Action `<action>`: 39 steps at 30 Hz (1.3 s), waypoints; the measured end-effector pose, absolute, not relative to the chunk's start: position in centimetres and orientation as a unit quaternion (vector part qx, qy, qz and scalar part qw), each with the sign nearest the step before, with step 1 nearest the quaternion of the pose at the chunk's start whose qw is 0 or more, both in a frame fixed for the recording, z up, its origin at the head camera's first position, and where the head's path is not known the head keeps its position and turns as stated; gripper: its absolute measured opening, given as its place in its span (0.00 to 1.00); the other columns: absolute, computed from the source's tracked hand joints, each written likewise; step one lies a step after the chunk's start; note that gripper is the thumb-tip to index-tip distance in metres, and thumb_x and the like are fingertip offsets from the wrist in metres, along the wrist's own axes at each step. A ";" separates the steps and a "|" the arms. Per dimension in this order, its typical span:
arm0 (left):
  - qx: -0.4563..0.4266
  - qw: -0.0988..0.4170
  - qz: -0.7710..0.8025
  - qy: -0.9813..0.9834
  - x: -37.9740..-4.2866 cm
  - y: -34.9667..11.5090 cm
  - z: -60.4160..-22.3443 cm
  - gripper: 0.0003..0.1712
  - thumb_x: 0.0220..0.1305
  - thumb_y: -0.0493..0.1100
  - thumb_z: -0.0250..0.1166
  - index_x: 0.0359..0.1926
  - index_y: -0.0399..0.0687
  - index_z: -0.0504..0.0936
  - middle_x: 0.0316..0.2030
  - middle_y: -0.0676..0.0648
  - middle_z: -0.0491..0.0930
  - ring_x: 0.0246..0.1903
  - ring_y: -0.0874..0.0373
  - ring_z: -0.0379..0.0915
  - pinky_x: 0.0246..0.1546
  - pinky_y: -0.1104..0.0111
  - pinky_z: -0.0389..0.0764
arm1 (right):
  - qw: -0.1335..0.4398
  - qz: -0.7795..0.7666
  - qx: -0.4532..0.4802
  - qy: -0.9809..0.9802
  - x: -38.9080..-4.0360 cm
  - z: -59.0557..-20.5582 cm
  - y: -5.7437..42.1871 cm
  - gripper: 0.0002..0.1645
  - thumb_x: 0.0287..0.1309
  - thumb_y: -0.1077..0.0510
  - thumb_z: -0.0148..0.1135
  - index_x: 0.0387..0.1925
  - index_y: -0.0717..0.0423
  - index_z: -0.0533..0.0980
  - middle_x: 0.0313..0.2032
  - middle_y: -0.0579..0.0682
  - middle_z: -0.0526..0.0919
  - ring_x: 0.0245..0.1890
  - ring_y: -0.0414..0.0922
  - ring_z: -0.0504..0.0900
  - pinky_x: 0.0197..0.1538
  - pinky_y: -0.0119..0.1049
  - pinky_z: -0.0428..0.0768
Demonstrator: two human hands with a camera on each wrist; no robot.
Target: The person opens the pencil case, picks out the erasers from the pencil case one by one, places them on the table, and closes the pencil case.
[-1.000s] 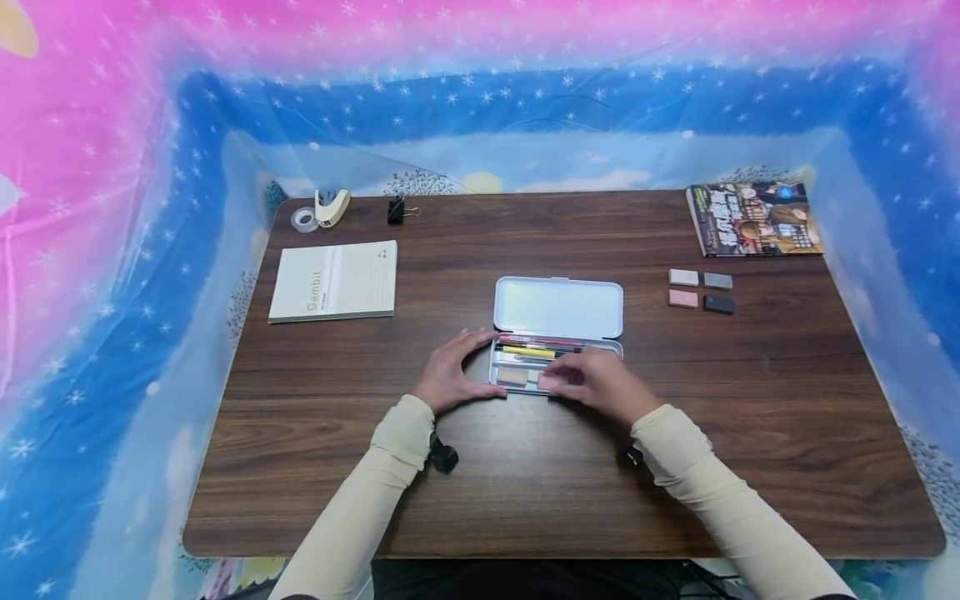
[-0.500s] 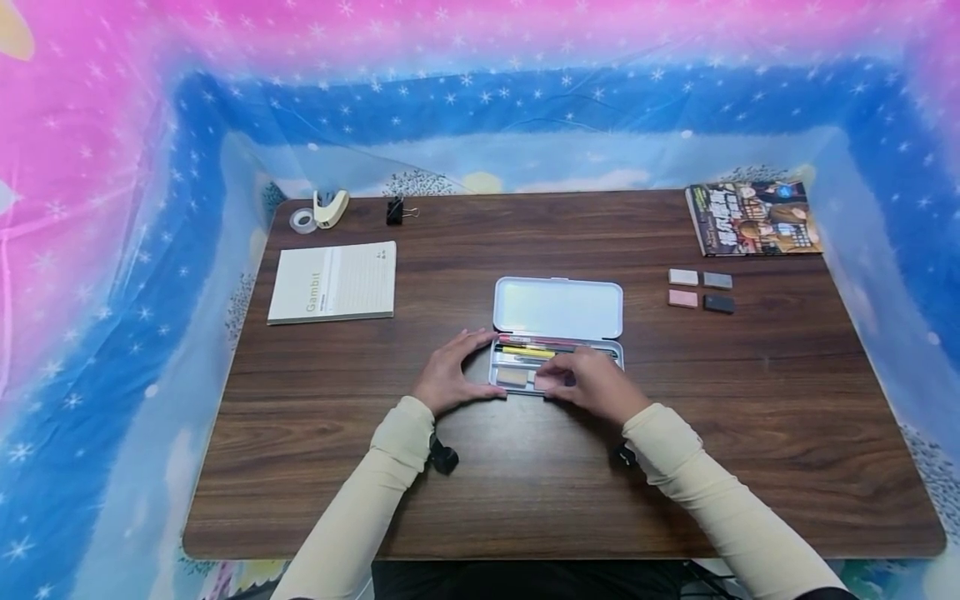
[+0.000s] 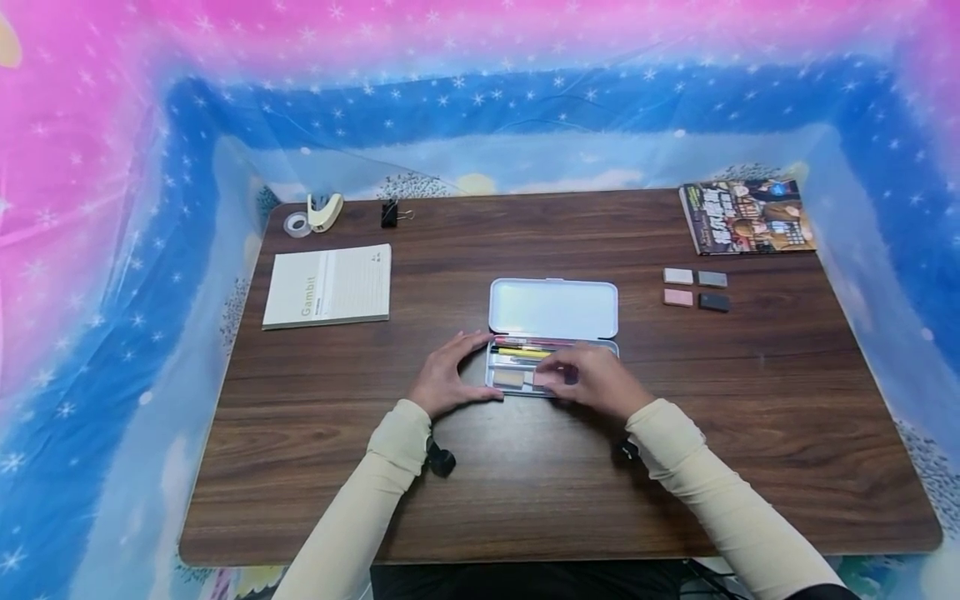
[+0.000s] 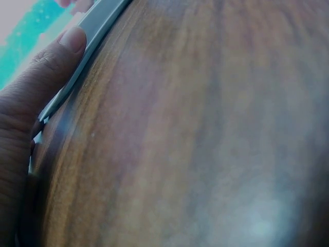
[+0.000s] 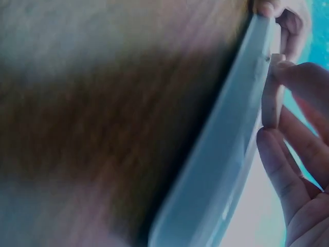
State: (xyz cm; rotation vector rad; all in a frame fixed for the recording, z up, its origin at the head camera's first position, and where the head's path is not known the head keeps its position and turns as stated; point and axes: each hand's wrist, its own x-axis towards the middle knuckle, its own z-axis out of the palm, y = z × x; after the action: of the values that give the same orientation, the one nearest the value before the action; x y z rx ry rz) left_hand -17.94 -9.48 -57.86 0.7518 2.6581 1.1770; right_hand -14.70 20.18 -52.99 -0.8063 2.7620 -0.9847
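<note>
Left hand (image 3: pixel 447 377) braced an open, shallow white rectangular pencil case (image 5: pixel 213 154); right hand (image 3: pixel 596 382) pinched a small pink rectangular eraser (image 3: pixel 543 378).

Left thumb lay along the near edge, fingers at the far-left corner, probably to stop sliding; right thumb and fingertips gripped the eraser's edges at the near compartment, right of a tan rectangular block (image 3: pixel 509 378). Whether it touched the bottom: could not tell. A slim yellow-barrelled pen (image 3: pixel 522 352) lay just beyond the fingers, the white lid (image 3: pixel 553 308) folded back past it; rim and pens likely left little sideways room. Dark wood-grain counter (image 3: pixel 465 500) stretched between the wrists toward its near edge; a pale rectangular notebook (image 3: pixel 327 286) sat well apart, beyond the left hand.
</note>
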 end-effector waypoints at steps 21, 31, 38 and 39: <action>0.232 0.073 0.381 0.892 -17.8 -9.2 -57.8 0.57 0.43 0.57 0.89 0.74 0.52 0.75 0.73 0.40 0.73 0.75 0.37 0.62 0.76 0.43 0.66 | -0.043 -0.299 -0.026 0.953 -15.4 -56.0 42.5 0.17 0.70 0.53 0.71 0.55 0.57 0.86 0.48 0.61 0.88 0.45 0.59 0.87 0.48 0.62 0.84; 0.225 0.085 0.379 0.894 -17.7 -9.1 -57.8 0.56 0.45 0.57 0.88 0.75 0.53 0.74 0.73 0.40 0.72 0.76 0.38 0.61 0.76 0.44 0.65 | -0.015 -0.314 0.004 0.949 -15.8 -56.5 43.9 0.19 0.72 0.54 0.68 0.58 0.60 0.83 0.53 0.67 0.86 0.50 0.64 0.86 0.52 0.66 0.84; 0.227 0.081 0.380 0.893 -17.8 -9.0 -57.7 0.56 0.44 0.57 0.88 0.75 0.52 0.74 0.73 0.40 0.72 0.75 0.38 0.62 0.76 0.44 0.65 | -0.020 -0.328 0.027 0.944 -15.7 -56.8 44.0 0.24 0.70 0.49 0.70 0.60 0.58 0.83 0.55 0.66 0.86 0.51 0.63 0.87 0.52 0.63 0.84; 0.229 0.081 0.380 0.893 -17.8 -9.0 -57.8 0.56 0.44 0.58 0.88 0.75 0.53 0.74 0.73 0.40 0.72 0.75 0.38 0.62 0.76 0.44 0.65 | -0.023 -0.327 0.031 0.944 -15.6 -56.7 44.0 0.24 0.70 0.48 0.71 0.60 0.58 0.83 0.55 0.65 0.86 0.51 0.61 0.87 0.52 0.57 0.86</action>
State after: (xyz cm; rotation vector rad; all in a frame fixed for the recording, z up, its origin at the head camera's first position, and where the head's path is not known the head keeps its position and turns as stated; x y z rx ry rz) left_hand -17.82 -9.02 -57.79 0.6829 2.6679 1.1353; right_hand -15.61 44.01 -56.72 0.0989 3.0103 -1.0416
